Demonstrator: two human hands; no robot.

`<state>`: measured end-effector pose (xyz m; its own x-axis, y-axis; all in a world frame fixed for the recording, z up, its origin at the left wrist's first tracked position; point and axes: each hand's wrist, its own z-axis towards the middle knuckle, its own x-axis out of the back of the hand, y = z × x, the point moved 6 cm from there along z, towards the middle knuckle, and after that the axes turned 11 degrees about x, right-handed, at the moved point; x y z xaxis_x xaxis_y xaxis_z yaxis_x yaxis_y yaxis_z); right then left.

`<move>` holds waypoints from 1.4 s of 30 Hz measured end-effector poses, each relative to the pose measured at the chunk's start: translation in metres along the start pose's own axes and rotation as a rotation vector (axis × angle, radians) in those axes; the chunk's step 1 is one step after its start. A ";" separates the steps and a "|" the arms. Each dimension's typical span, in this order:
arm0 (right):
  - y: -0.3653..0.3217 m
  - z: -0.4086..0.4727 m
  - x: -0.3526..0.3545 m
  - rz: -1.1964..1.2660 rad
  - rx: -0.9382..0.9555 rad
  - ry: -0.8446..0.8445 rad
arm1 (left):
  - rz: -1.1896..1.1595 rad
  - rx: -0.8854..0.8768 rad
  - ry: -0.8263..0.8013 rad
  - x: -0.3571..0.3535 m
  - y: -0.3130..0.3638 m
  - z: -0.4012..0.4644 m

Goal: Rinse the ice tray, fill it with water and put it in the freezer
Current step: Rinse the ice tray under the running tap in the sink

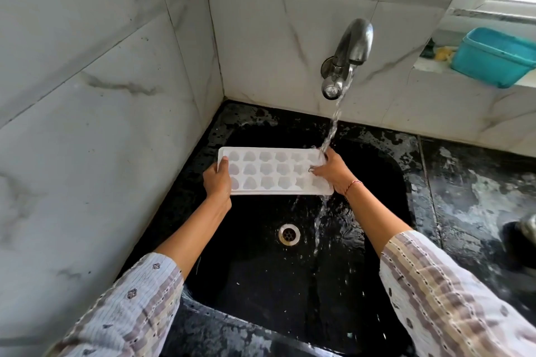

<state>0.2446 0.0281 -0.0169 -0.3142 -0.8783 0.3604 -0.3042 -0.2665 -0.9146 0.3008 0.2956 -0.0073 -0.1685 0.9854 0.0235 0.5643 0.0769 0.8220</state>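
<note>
Two hands hold the white ice tray (274, 170) level over the black sink (385, 182): the left hand (218, 181) grips one short end, the right hand (333, 170) the other, under the tap (346, 58)'s stream. Wet, light, probably flexible plastic; end grips suit it. A teal tub (493, 56) sits well aside; nothing obstructs.

White ice tray (274, 171) under running tap (346, 55)

white ice tray (271, 171) — level, cavities up, under running water.
</note>
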 end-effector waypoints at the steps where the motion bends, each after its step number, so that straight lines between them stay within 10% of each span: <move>1: -0.004 0.001 0.002 -0.056 0.024 0.036 | -0.004 -0.001 0.001 -0.001 0.002 0.000; 8: -0.015 -0.001 -0.008 0.313 -0.108 -0.190 | 0.015 -0.007 0.039 0.002 0.015 0.009; 14: -0.027 -0.006 0.004 -0.208 0.102 0.087 | -0.017 0.015 0.030 -0.004 0.010 0.004; 21: -0.011 -0.041 -0.018 -0.689 0.399 -0.236 | -0.022 -0.033 0.060 0.002 0.022 0.003; 26: -0.019 -0.069 -0.002 -0.912 0.722 -0.007 | -0.031 -0.001 0.034 -0.001 0.019 0.000; 42: -0.038 -0.072 0.025 -0.903 0.624 -0.006 | -0.031 0.001 -0.072 -0.023 0.012 -0.012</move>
<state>0.1835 0.0453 0.0402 -0.1997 -0.2600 0.9447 0.0895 -0.9650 -0.2467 0.3015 0.2724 0.0095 -0.1274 0.9909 -0.0429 0.5605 0.1076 0.8211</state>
